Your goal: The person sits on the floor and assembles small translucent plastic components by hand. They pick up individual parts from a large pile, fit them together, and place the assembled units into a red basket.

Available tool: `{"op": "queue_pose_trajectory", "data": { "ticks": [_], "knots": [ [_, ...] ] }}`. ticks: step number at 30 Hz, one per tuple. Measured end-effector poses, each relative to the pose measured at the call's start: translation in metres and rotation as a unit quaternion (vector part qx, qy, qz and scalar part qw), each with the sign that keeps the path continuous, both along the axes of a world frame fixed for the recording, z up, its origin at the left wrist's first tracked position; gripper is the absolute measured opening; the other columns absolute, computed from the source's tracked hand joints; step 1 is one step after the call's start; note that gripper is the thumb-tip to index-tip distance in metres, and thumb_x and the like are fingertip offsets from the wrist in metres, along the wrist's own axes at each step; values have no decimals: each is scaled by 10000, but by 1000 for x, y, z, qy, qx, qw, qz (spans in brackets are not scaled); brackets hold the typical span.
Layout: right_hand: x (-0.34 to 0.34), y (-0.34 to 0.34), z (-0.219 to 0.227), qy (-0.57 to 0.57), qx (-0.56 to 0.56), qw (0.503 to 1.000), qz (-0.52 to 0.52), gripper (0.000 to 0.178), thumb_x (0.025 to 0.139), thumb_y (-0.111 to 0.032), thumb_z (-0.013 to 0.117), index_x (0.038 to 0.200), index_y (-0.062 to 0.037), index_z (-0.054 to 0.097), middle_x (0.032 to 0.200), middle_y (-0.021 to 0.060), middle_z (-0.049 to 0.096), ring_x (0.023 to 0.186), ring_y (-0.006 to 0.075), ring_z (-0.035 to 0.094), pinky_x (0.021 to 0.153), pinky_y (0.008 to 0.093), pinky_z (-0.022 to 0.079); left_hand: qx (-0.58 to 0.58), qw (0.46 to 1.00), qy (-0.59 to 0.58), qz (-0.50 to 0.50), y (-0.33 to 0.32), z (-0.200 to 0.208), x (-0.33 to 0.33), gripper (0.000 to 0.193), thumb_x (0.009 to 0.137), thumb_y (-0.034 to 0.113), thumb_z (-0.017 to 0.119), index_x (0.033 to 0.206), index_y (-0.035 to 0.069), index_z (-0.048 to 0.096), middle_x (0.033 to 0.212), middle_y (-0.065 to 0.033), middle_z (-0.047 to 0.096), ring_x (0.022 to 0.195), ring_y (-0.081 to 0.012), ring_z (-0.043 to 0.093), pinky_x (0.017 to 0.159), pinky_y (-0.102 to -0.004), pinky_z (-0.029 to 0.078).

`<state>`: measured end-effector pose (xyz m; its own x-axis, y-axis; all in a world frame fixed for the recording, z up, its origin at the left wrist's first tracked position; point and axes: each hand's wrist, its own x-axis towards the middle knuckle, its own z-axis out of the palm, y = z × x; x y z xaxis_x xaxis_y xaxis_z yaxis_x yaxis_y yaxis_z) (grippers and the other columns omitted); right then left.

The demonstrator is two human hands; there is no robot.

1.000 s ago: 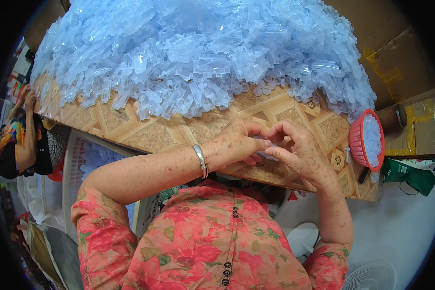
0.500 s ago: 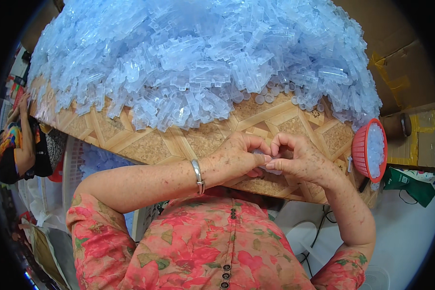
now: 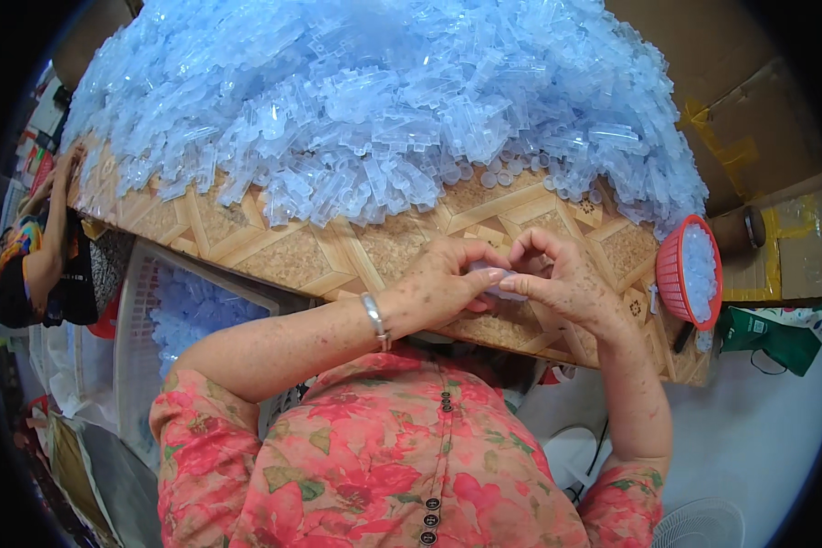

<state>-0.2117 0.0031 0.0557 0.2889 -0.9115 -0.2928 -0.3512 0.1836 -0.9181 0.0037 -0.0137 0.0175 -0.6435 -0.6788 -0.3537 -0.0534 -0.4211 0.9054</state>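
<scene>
Close together over the near edge of the table, my left hand (image 3: 447, 281) and my right hand (image 3: 557, 279) pinch one small translucent plastic piece (image 3: 493, 290) between thumbs and fingers. Both hands are closed on it, and the fingers cover most of its shape. Beyond them rises a large heap of clear bluish plastic pieces (image 3: 374, 119), long flat ones mixed with small round caps (image 3: 502, 173) along its front edge.
A red plastic basket (image 3: 671, 274) of small translucent pieces stands at the table's right edge. Below the table on the left is a white crate (image 3: 137, 310) of similar pieces. Another person's arm (image 3: 55, 196) reaches the table at far left. Cardboard (image 3: 749, 137) stands at right.
The whole view has shifted slightly, showing more of the crate on the left. Both hands still hold the piece, with only small finger movement.
</scene>
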Motion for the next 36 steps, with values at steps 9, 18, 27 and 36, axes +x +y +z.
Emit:
{"op": "queue_pose_trajectory", "data": {
  "ticks": [9, 18, 27, 36],
  "knots": [
    [-53, 52, -19, 47, -152, 951, -266, 106, 939, -97, 706, 1008, -22, 678, 904, -3, 663, 789, 69, 600, 721, 244, 501, -249, 839, -479, 71, 45, 96, 213, 166, 860, 52, 738, 1009, -20, 722, 858, -115, 744, 846, -188, 734, 686, -314, 575],
    [-52, 19, -24, 159, -220, 924, -268, 113, 931, -97, 707, 1012, -19, 694, 895, 18, 694, 702, 67, 579, 649, 251, 487, -436, 787, -434, 50, 52, 76, 205, 453, 794, 189, 829, 1193, 48, 669, 892, -130, 711, 695, -273, 682, 649, -395, 540],
    [-47, 5, -37, 160, -226, 928, -250, 157, 909, -111, 724, 1034, -19, 700, 915, 54, 715, 749, 111, 645, 670, 277, 519, -572, 803, -161, -51, 4, 44, 40, 381, 871, 224, 765, 1198, 56, 667, 969, -143, 710, 771, -263, 726, 690, -408, 561],
    [-7, -42, -4, 316, -381, 857, -144, 298, 867, -166, 738, 1136, -52, 678, 1037, 125, 703, 948, 269, 679, 799, 367, 538, -538, 834, -112, -56, 12, 9, 1, 388, 855, 165, 743, 1207, 23, 662, 919, -151, 712, 855, -358, 696, 766, -461, 547]
  ]
}}
